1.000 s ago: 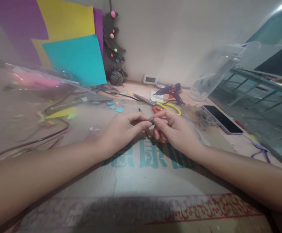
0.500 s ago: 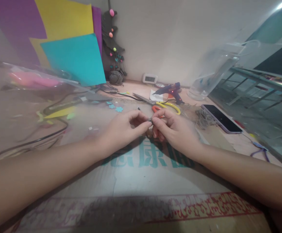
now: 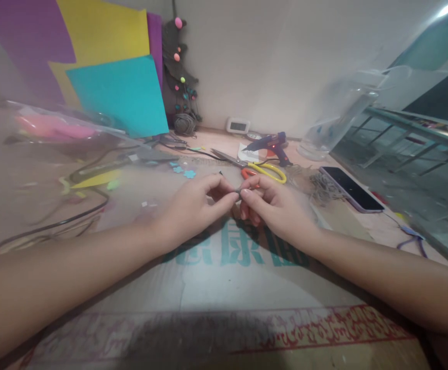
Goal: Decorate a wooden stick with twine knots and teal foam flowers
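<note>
My left hand (image 3: 208,200) and my right hand (image 3: 268,200) meet above the printed cardboard (image 3: 216,288), fingertips almost touching. Between their pinched thumbs and forefingers is a small dark grey piece (image 3: 238,193), mostly covered by the fingers; its kind is too small to make out. Just beyond the right hand lie scissors (image 3: 267,172) with yellow and orange handles, blades pointing away to the left. Past the left hand, blue paper flowers (image 3: 189,174) rest on the work surface.
A glue gun (image 3: 270,146) with a red light lies behind the scissors. To the right are grey twine (image 3: 326,189), a phone (image 3: 351,189) and a clear plastic jug (image 3: 332,118). Coloured sheets (image 3: 119,97) stand at the back left. A dark cable (image 3: 54,223) curls along the left.
Both hands stay in nearly the same place, pinching the small grey piece. Its position between the fingertips and the finger poses differ only slightly.
</note>
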### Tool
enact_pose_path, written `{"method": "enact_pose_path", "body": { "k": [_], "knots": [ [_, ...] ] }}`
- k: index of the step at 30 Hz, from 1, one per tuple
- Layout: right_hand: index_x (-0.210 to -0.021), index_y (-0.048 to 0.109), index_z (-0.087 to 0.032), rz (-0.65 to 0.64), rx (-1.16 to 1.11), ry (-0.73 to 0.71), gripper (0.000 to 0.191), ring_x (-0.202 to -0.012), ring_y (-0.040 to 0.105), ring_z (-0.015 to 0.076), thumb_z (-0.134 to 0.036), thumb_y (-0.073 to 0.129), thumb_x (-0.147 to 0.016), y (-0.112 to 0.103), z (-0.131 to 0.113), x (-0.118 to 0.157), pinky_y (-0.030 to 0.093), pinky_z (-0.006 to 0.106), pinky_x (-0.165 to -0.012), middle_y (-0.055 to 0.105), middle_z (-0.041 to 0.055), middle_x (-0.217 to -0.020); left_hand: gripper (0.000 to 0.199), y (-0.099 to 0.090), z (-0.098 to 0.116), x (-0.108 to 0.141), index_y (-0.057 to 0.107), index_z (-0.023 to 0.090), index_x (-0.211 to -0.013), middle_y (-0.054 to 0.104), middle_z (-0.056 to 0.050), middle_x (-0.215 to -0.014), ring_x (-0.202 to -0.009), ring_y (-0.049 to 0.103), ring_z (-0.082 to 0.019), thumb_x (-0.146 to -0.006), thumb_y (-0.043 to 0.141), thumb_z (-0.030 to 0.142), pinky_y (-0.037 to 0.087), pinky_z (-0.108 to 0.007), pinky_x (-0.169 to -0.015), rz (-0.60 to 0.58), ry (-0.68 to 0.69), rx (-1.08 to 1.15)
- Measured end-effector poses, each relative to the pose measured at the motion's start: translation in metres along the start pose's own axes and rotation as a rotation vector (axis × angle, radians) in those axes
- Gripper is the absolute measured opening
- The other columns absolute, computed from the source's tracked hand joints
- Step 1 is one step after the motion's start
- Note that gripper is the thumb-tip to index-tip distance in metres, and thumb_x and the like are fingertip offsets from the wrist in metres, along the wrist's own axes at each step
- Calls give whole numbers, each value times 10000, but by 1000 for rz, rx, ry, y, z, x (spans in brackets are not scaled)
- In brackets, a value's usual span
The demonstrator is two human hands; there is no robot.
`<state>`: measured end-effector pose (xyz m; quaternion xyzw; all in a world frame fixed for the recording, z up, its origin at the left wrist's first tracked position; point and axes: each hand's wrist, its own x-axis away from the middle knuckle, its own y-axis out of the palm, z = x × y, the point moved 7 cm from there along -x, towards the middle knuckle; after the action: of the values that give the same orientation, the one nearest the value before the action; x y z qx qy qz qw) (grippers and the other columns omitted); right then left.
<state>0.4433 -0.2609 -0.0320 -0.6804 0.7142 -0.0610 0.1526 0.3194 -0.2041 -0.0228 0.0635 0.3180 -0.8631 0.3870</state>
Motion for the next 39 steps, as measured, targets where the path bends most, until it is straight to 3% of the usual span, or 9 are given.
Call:
{"method": "enact_pose_path", "body": {
  "k": [6,22,29,39],
  "knots": [
    [-907,500,-206,29,35,-13,209,-429,471,60,-399,544,-971,-2,-2,0,375,182,-422,566,-80,-565,144,6,-2,-1,652,183,-847,719,5,-802,-747,655,-141,-915,620,306,497,-243,-684,-58,18,76],
    [-910,515,-206,25,39,-16,159,-483,513,75,-351,558,-957,0,-5,2,407,206,-465,605,-53,-602,140,1,-4,0,633,176,-825,688,7,-784,-743,645,-142,-915,594,276,475,-253,-672,-2,1,39],
    [-911,497,-204,46,33,-8,134,-432,472,61,-320,537,-964,-2,-1,-1,375,182,-417,574,-79,-567,137,8,-8,-2,666,179,-897,716,2,-837,-778,668,-153,-902,636,312,514,-264,-706,-68,-50,185],
    [-887,476,-209,40,39,-39,114,-444,489,58,-271,524,-970,0,-4,0,377,175,-428,571,-85,-558,115,6,-7,-3,641,172,-859,695,3,-805,-754,653,-143,-909,604,269,497,-264,-699,-30,3,115]
  ]
}}
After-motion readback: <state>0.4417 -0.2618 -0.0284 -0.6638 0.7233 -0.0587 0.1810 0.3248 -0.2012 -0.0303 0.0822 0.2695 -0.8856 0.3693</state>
